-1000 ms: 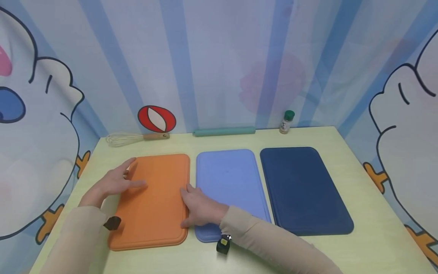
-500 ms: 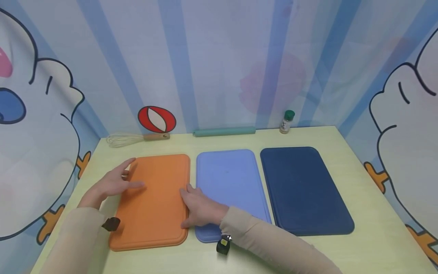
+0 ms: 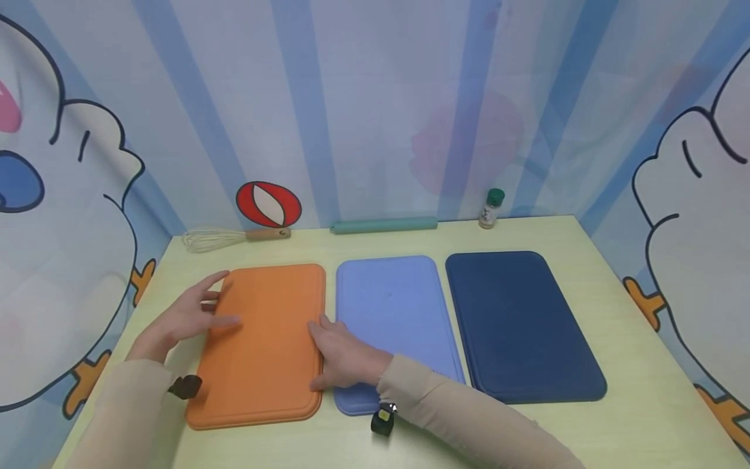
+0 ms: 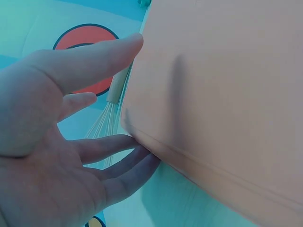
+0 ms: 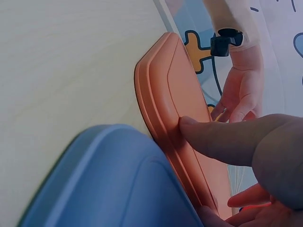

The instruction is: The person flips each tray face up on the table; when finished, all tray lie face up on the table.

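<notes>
An orange rectangular board (image 3: 266, 352) with rounded corners and a stepped edge lies flat at the left of the table. At its left side is my left hand (image 3: 190, 312); the left wrist view has the lower fingers (image 4: 130, 175) touching the board's edge, while the thumb reaches over its face, apart from it. My right hand (image 3: 346, 355) touches the board's right edge, its thumb (image 5: 213, 135) against the rim in the right wrist view and its fingers extended. Under the right wrist lies a periwinkle board (image 3: 389, 299), partly hidden by the forearm.
A dark blue board (image 3: 521, 326) lies at the right. Along the back edge are a whisk (image 3: 234, 236), a teal rolling pin (image 3: 383, 225) and a green-capped shaker bottle (image 3: 491, 210). A printed cloth (image 3: 381, 98) stands behind the pale table (image 3: 281, 449).
My left hand has shifted slightly left, drawing its thumb back across the orange board. My right hand and the boards show no visible movement.
</notes>
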`<state>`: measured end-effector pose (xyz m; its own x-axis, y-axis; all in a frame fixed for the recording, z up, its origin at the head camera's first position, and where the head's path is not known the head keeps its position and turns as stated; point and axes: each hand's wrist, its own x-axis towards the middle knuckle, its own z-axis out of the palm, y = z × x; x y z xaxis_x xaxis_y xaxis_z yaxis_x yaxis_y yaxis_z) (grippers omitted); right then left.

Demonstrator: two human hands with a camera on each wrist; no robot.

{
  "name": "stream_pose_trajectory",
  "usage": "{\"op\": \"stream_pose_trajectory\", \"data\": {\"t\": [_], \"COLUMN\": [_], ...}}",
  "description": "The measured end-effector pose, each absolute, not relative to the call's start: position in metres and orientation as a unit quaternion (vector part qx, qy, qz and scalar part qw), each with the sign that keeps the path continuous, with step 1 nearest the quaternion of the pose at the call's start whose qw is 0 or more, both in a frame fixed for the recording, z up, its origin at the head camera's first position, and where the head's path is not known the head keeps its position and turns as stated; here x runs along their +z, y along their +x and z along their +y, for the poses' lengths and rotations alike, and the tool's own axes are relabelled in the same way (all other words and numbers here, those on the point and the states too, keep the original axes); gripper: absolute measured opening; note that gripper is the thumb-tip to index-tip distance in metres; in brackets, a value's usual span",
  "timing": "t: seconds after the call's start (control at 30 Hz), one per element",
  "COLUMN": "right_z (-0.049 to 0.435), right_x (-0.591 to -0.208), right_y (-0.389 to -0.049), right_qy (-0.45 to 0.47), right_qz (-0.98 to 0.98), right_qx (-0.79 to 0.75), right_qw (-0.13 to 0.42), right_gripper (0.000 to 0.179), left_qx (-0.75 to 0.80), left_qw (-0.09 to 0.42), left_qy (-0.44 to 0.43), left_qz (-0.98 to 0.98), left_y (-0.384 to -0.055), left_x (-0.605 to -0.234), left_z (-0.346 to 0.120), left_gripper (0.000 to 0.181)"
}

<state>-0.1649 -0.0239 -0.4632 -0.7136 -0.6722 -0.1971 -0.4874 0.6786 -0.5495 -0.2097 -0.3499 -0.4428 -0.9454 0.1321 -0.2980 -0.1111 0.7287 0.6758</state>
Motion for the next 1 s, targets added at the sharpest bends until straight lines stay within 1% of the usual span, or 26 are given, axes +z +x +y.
{"op": "stream_pose_trajectory", "data": {"t": [0.3, 0.67, 0.9, 1.0], "right_z": [-0.025, -0.025, -0.021, -0.021], "right_x": [-0.462, -0.462, -0.461, -0.460], "right_y": [-0.164, -0.166, -0.170, -0.171], "right_qy": [-0.302, -0.288, -0.321, -0.327], "right_qz": [0.895, 0.895, 0.887, 0.885], "right_qx": [-0.254, -0.265, -0.281, -0.282], "right_qw": [0.209, 0.213, 0.177, 0.174], "right_gripper": [0.113, 0.111, 0.104, 0.102], "left_qx": [0.387, 0.429, 0.448, 0.456], "left_qw": [0.157, 0.172, 0.163, 0.161], "left_qy": [0.018, 0.029, 0.047, 0.054], "left_qz": [0.908, 0.886, 0.878, 0.874], "left_y": [-0.206, -0.203, -0.199, -0.196], "left_x": [-0.441, -0.434, -0.419, -0.414], "left_z": [-0.361, -0.372, -0.379, -0.381], "left_gripper": [0.112, 0.107, 0.101, 0.098]}}
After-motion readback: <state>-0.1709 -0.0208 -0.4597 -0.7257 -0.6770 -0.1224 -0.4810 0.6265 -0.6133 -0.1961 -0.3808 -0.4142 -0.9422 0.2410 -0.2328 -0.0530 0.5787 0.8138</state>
